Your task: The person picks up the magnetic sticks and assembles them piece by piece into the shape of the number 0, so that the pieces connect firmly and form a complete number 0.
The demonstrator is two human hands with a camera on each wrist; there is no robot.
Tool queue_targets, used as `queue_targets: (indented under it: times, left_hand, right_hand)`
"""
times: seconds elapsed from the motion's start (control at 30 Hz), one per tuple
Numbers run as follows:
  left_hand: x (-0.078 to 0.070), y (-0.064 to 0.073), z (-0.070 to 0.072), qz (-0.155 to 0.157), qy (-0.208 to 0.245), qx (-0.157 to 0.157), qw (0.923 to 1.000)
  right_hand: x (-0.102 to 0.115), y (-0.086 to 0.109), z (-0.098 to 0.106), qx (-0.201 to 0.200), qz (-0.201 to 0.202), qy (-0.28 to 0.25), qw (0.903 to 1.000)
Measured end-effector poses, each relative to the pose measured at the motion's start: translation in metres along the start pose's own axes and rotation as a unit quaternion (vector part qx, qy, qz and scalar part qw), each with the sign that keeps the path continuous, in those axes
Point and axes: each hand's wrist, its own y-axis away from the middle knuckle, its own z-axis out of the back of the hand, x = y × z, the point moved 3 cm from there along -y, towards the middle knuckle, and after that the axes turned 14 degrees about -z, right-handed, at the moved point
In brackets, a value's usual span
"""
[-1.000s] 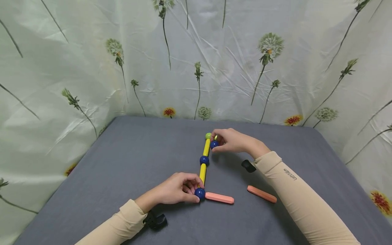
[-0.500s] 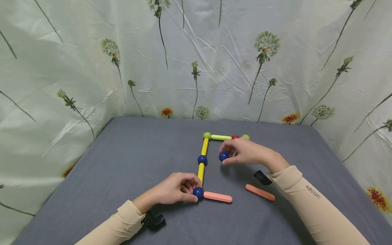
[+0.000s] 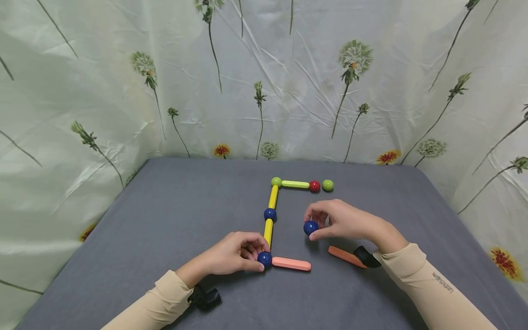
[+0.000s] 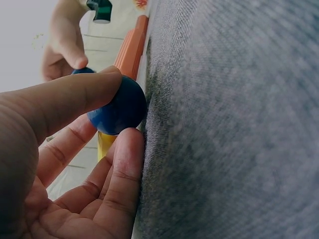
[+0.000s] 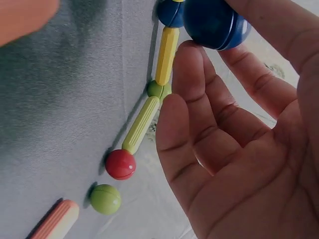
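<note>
R hand (image 3: 344, 221) pinches blue ball (image 3: 310, 228) at fingertips; L hand (image 3: 234, 253) pinches corner ball (image 3: 264, 260).

A beige right sleeve (image 3: 437, 300) has small dark lettering (image 3: 442, 283) behind its cuff (image 3: 402, 263), a black camera (image 3: 367, 257) beside that cuff; the left sleeve (image 3: 154, 302) is beige.

From the middle ball (image 3: 270, 214), the corner ball (image 3: 276, 182) lies at twelve o'clock, the lone stick (image 3: 341, 255) at four, the near ball (image 3: 265, 260) at six.
</note>
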Motion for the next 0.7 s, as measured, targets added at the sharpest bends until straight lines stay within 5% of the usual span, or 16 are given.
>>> queue_targets:
  times: [0.7]
  left_hand:
    - [0.000, 0.001, 0.000, -0.012, -0.001, 0.001, 0.9999]
  right_hand:
    - [-0.004, 0.036, -0.024, 0.042, -0.011, -0.042, 0.9982]
